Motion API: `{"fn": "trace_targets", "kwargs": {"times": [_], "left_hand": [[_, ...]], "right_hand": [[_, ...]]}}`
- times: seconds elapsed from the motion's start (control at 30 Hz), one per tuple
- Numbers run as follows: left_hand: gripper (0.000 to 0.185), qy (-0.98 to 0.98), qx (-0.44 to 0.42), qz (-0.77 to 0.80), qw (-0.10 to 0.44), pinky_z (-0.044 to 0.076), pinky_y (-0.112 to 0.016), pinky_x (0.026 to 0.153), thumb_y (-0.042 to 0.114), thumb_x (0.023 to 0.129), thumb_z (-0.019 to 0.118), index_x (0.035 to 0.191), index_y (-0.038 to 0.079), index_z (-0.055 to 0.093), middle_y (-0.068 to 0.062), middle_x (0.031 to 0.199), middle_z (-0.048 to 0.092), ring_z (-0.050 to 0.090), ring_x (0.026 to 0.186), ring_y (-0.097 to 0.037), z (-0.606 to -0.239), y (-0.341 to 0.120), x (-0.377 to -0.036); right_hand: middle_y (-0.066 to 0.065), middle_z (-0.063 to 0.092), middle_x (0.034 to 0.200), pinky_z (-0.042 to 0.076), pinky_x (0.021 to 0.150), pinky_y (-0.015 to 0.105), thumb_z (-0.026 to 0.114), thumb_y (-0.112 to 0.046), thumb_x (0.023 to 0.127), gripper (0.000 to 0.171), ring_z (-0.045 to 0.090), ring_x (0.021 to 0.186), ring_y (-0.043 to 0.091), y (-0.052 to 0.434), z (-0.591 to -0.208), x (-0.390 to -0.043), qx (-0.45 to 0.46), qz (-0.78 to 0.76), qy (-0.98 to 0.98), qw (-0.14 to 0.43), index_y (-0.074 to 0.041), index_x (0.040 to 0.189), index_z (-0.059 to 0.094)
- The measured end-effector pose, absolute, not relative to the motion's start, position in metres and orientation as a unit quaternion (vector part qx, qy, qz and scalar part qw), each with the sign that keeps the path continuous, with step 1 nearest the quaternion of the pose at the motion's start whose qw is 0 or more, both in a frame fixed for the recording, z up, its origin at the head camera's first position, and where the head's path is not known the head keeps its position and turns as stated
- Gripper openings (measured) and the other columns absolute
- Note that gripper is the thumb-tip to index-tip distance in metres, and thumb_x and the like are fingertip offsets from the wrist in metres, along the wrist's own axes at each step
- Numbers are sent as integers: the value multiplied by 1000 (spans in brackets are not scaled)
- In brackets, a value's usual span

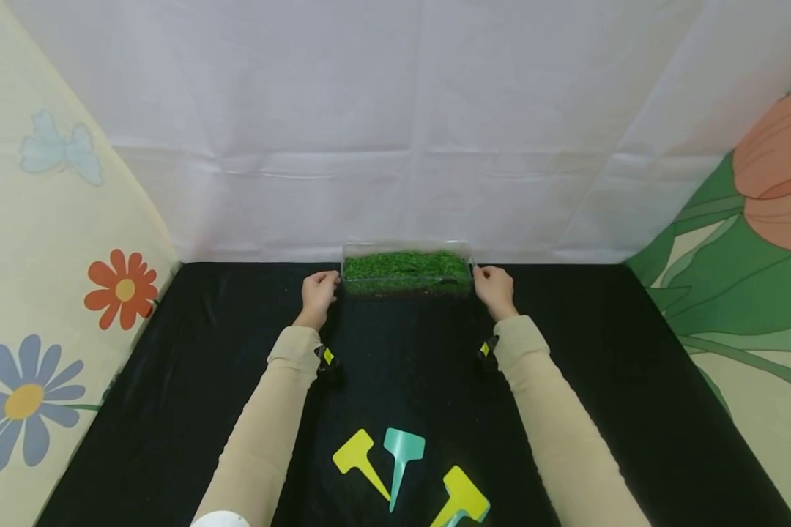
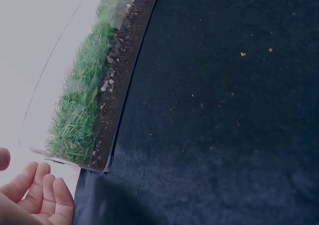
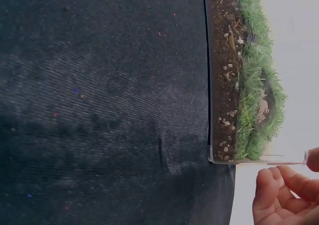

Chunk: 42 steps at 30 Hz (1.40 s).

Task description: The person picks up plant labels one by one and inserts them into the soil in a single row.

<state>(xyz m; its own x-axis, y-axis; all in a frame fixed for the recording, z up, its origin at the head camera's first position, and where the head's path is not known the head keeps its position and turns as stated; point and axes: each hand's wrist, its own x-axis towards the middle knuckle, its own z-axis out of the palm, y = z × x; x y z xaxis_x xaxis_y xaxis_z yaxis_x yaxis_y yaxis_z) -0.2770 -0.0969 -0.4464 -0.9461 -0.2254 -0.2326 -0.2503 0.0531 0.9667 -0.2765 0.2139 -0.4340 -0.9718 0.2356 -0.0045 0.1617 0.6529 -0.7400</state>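
A long clear box (image 1: 405,285) of green grass over dark soil stands on the black cloth against the white backdrop. At its left end is my left hand (image 1: 318,296), fingers loosely bent beside the end wall. The left wrist view shows the left thumb (image 2: 4,159) apart from the rim. My right hand (image 1: 496,290) is at the opposite end. In the right wrist view its bent fingers (image 3: 266,187) lie close along the outside of the end wall, with the thumb (image 3: 313,160) right at the upper corner. Soil and white pebbles show through the box's side.
Nearer me lie a yellow T-shaped plant label (image 1: 356,452), a teal one (image 1: 403,446) and another yellow one (image 1: 466,494) overlapping a teal piece. Black cloth (image 1: 402,366) covers the table. A white sheet (image 1: 382,132) hangs behind, with flowered cloth at both sides.
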Motion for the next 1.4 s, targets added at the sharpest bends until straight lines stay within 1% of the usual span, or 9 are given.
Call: {"fn": "trace_targets", "kwargs": {"times": [0.1, 0.23, 0.33, 0.5, 0.63, 0.73, 0.9, 1.13, 1.4], "left_hand": [[31, 717, -162, 678, 15, 45, -32, 74, 18, 94, 47, 115, -2, 59, -15, 109, 57, 50, 96, -24, -447, -96, -278], [32, 719, -162, 676, 19, 45, -31, 74, 20, 93, 49, 115, -1, 60, -14, 110, 57, 51, 95, -23, -448, -95, -279], [33, 721, -162, 673, 21, 45, -29, 71, 21, 93, 51, 115, 0, 60, -13, 107, 57, 51, 92, -21, -449, -95, -280], [33, 719, -165, 674, 25, 45, -26, 67, 21, 92, 52, 116, -1, 59, -13, 104, 56, 51, 90, -19, -450, -93, -281], [33, 717, -165, 677, 27, 47, -29, 71, 19, 92, 51, 117, -2, 58, -14, 108, 56, 52, 95, -22, -450, -93, -282], [34, 716, -160, 679, 26, 47, -31, 73, 20, 92, 52, 118, -1, 58, -16, 111, 56, 52, 98, -23, -451, -92, -282], [33, 717, -150, 681, 25, 48, -31, 74, 19, 91, 54, 117, -1, 59, -15, 113, 56, 53, 96, -23, -452, -91, -283], [31, 716, -143, 682, 20, 48, -32, 75, 17, 91, 53, 116, -2, 59, -16, 111, 56, 53, 94, -22, -453, -91, -284], [31, 716, -131, 685, 21, 47, -34, 77, 15, 93, 50, 117, -3, 57, -16, 110, 55, 51, 93, -21, -453, -90, -286]], "right_hand": [[11, 50, 72, 33, 54, 33, 39, -24, 97, 37, 38, 57, 20, 215, -435, -278, -109, 404, -907, 36, 4, 99, 63], [13, 54, 78, 34, 54, 32, 39, -22, 97, 36, 38, 57, 19, 216, -435, -280, -105, 418, -902, 25, 5, 103, 62], [18, 58, 91, 36, 59, 33, 39, -21, 96, 36, 42, 63, 20, 216, -436, -281, -100, 430, -897, 14, 5, 108, 61], [22, 57, 104, 41, 65, 34, 39, -20, 97, 36, 49, 75, 25, 216, -435, -283, -107, 455, -884, -13, 5, 114, 58], [23, 53, 117, 46, 72, 37, 39, -22, 97, 39, 55, 90, 29, 216, -435, -286, -123, 487, -864, -31, 4, 124, 52], [22, 51, 121, 46, 76, 39, 40, -23, 97, 41, 54, 95, 31, 216, -436, -287, -129, 503, -854, -39, 3, 127, 49], [22, 53, 116, 47, 74, 38, 42, -24, 97, 40, 56, 87, 29, 216, -440, -289, -129, 515, -847, -32, 4, 125, 51], [21, 55, 105, 47, 67, 33, 42, -22, 96, 39, 54, 69, 19, 216, -443, -291, -135, 524, -841, -18, 6, 120, 54], [20, 52, 112, 45, 65, 29, 39, -22, 97, 39, 50, 68, 12, 217, -443, -293, -135, 527, -839, -23, 6, 121, 53]]}}
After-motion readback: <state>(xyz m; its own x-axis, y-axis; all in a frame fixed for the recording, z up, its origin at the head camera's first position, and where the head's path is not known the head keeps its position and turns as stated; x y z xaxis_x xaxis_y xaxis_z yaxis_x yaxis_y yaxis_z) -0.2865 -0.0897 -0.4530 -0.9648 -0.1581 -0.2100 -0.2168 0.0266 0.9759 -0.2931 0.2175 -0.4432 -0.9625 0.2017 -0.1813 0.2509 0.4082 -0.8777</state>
